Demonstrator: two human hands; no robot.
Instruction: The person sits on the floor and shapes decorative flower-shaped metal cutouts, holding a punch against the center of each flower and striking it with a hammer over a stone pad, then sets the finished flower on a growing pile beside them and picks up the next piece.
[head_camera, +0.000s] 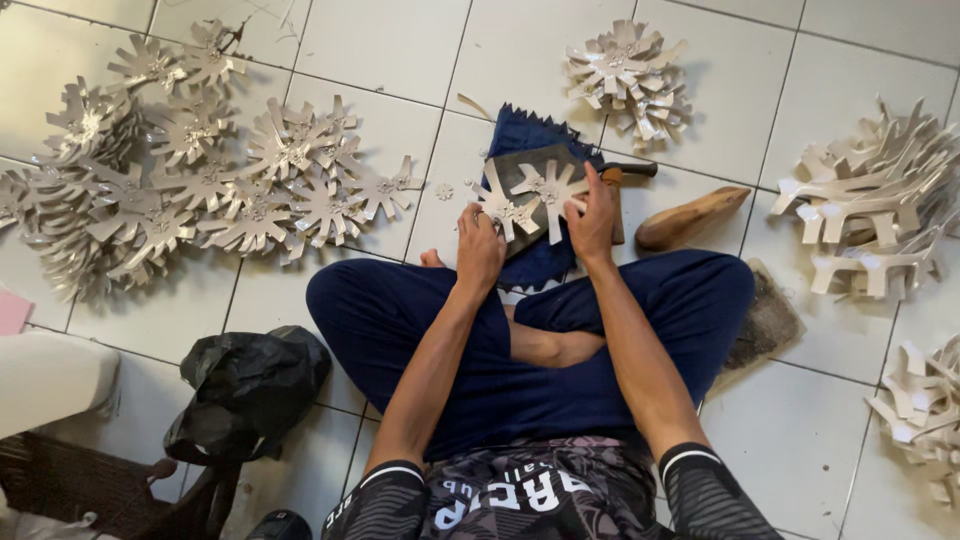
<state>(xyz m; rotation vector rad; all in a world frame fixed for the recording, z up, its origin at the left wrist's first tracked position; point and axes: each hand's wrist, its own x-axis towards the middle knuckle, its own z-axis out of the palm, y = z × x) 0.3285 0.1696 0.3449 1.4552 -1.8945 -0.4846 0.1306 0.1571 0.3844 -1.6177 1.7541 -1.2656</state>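
Note:
I sit cross-legged on a white tiled floor. In front of my knees a grey block rests on a dark blue cloth. Two pale snowflake-shaped metal cutouts lie on the block. My left hand grips the left cutout at its lower edge. My right hand presses fingers down on the right cutout. A hammer with a wooden handle lies just right of my right hand, partly hidden by it.
Many snowflake cutouts spread over the floor at the left. More piles lie at the top and right. A wooden block sits by my right knee. A black plastic bag lies at lower left.

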